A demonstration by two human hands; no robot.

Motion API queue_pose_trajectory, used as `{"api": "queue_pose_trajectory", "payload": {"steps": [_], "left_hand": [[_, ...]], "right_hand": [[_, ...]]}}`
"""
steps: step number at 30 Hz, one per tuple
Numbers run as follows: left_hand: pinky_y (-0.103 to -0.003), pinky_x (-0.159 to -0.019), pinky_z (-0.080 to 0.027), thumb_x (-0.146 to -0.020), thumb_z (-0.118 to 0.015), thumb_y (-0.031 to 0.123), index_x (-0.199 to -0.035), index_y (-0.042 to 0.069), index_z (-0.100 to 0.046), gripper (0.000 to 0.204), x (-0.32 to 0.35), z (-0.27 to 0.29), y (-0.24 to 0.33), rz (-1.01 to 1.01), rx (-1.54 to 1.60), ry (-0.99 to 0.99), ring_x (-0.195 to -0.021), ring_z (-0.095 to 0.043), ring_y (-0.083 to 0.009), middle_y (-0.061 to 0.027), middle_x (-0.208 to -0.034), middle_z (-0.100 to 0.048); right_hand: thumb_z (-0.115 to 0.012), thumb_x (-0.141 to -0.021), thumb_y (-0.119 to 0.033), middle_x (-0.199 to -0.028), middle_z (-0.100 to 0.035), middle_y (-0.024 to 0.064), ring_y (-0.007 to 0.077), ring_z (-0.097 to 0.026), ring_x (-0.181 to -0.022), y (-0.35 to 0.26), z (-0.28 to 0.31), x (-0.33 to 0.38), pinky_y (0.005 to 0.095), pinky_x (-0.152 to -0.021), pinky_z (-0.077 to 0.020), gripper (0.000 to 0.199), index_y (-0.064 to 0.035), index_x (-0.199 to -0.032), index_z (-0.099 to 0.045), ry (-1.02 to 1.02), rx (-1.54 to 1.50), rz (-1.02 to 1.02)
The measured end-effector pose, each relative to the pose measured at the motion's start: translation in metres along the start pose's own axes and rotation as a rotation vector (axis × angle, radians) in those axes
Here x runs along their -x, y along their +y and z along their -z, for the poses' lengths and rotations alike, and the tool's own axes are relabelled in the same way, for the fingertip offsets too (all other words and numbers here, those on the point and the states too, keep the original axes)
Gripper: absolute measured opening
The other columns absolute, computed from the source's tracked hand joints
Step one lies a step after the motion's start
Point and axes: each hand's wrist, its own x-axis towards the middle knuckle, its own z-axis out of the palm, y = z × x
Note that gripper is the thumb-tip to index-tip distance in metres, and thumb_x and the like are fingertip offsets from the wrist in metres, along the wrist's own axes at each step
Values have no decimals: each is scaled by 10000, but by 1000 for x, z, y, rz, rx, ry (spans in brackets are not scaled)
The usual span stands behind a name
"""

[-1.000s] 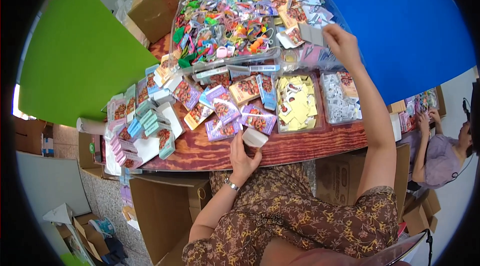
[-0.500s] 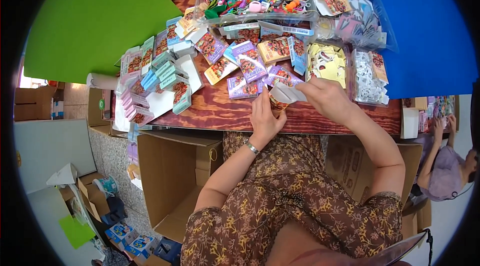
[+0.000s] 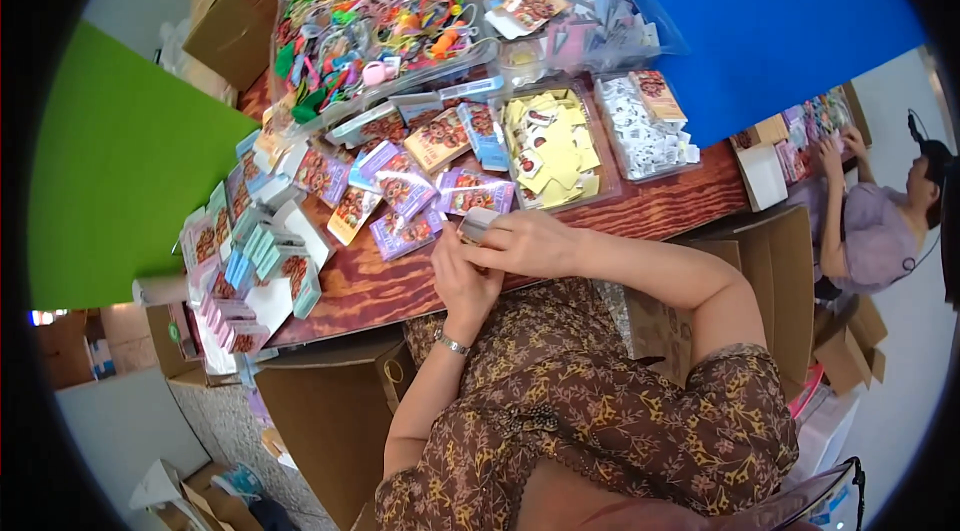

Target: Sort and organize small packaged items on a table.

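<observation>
Fingers of the right hand (image 3: 530,243) close over a small pale packet (image 3: 478,223), pinching its upper end, while the left hand (image 3: 462,276) cups it from below. A second ago the right hand reached far over the table (image 3: 690,199); now both have come back to its near edge, just beside the purple cards (image 3: 405,231), the packet held between them

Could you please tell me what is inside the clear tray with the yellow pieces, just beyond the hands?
The clear tray holds a loose heap of yellow cards, several bearing small dark and white items. Whatever lies beneath the heap, and the tray's floor, is covered and cannot be seen.
</observation>
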Motion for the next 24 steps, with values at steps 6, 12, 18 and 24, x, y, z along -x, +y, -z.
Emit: {"api": "queue_pose_trajectory", "payload": {"steps": [6,12,18,24], "left_hand": [[-496,-963,-485,-776,-778,136,-1522,-133,-276,939,2,2,-6,49,-4,-75,-1166,-547,-440,-284,-1300,-547],[-494,-958,-483,-786,-778,137,-1529,-122,-272,935,-1,-2,-7,33,9,-72,-1156,-550,-441,-288,-1295,-546],[-487,-969,-488,-788,-776,129,-1537,-127,-247,952,-2,0,-6,40,24,-114,-1176,-535,-433,-286,-1326,-521],[-488,-961,-487,-779,-775,123,-1545,-115,-242,963,0,3,-7,49,14,-110,-1163,-544,-434,-280,-1316,-530]], "right_hand": [[-662,-891,-128,-992,-741,95,297,-716,-887,93,78,82,425,-784,-574,170,-102,-1049,-719,56,110,-819],[-685,-915,-261,-959,-729,144,328,-705,-875,119,78,129,453,-771,-556,222,-84,-1044,-722,-125,-72,-990],[-780,-860,-306,-921,-691,104,291,-692,-868,83,15,77,424,-734,-543,271,-80,-913,-639,-314,286,-985],[-716,-912,-295,-954,-688,110,326,-680,-924,90,24,88,456,-771,-539,223,-103,-975,-621,-248,64,-979]]}}
